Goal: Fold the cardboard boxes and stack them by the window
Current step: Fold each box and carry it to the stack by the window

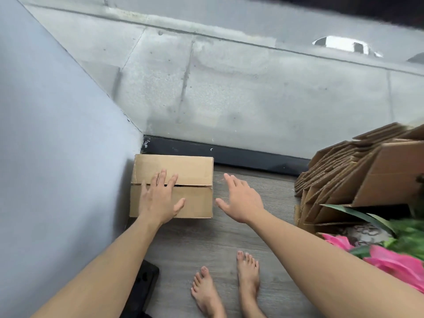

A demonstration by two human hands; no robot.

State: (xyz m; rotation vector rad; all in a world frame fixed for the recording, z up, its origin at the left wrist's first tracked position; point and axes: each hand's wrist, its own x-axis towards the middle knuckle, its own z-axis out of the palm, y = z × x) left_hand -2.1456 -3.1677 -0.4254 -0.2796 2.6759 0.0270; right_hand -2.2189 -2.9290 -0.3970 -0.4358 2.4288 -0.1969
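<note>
Under left grip (160,198): folded box (192,171)

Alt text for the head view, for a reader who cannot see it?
A left hand presses flat on a closed cardboard box in the corner by the window; the right hand hovers open beside it. Flattened cardboard leans at right.
</note>
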